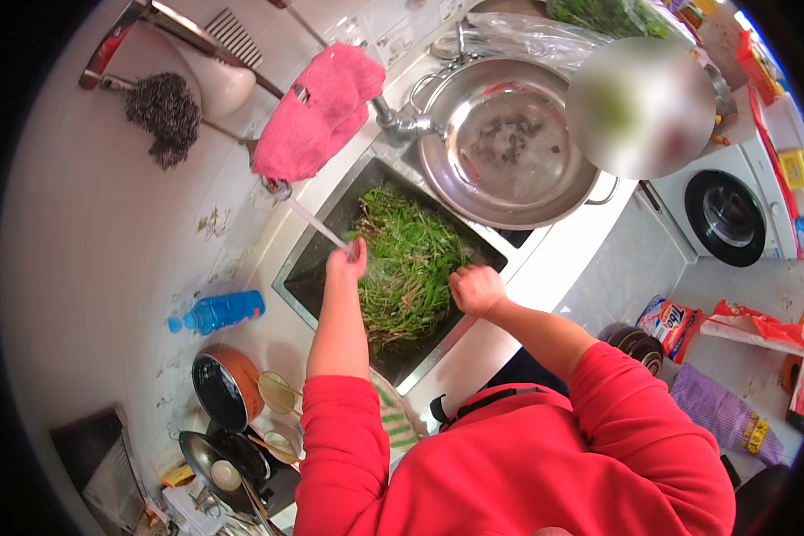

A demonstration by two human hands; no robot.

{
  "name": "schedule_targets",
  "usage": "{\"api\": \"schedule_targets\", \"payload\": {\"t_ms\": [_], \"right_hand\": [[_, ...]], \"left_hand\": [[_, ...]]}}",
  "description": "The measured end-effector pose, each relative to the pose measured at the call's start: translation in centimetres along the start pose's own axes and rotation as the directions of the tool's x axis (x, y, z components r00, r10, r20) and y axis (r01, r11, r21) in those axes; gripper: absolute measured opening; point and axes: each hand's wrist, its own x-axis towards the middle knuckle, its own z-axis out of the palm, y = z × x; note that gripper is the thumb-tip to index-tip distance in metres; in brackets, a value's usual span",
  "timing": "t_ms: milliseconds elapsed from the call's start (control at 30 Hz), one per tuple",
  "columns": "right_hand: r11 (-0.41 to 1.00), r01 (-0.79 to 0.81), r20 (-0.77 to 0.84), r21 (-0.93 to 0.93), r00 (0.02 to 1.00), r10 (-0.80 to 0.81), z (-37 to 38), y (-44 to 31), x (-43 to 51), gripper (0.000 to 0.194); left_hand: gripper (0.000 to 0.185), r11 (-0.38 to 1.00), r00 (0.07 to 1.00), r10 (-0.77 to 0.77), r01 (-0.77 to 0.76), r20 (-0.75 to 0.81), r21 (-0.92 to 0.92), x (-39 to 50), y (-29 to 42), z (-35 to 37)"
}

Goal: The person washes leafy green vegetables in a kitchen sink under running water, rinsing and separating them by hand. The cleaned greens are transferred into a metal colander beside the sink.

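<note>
A large heap of leafy green stems (409,268) fills the sink basin (311,258), whose walls look dark. My left hand (348,260) is at the heap's left edge, where a stream of water (318,224) from the tap (278,189) runs down onto it. Against the right side of the greens is my right hand (477,289), near the basin's front rim, its fingers curled. Whether either hand grips any stems is hidden. A pink cloth (321,110) is draped over the tap's arm.
Beyond the basin stands a wide steel pan (509,151) with dark bits and water in it. To the left are a blue bottle (228,312), an orange pot (228,387) and a wok (208,462). A washing machine (723,214) stands at the right. A blurred patch hides part of the counter.
</note>
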Motion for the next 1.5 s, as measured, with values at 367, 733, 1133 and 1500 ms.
{"api": "schedule_targets", "payload": {"t_ms": [367,733,1133,1500], "right_hand": [[1.000,0.000,0.024,-0.010,1.000,0.001,-0.5,-0.1,-0.1,0.018],[1.000,-0.009,0.019,-0.012,1.000,0.010,-0.3,-0.1,-0.2,0.019],[0.999,-0.025,0.059,-0.033,0.998,0.027,-0.7,-0.3,-0.2,0.020],[1.000,-0.014,0.052,-0.014,0.999,0.014,-0.4,-0.2,-0.3,0.021]], "left_hand": [[0.048,0.590,0.942,0.322,-0.276,0.093,0.759,-5.5,-4.4,-1.5],[0.052,0.459,0.926,0.346,-0.306,0.149,0.834,-3.8,-1.2,1.9],[0.040,-0.153,0.665,0.692,-0.244,0.281,0.957,-7.9,-5.0,-5.1],[0.024,0.129,0.737,0.468,-0.603,0.488,0.787,-9.0,-7.9,-9.2]]}}
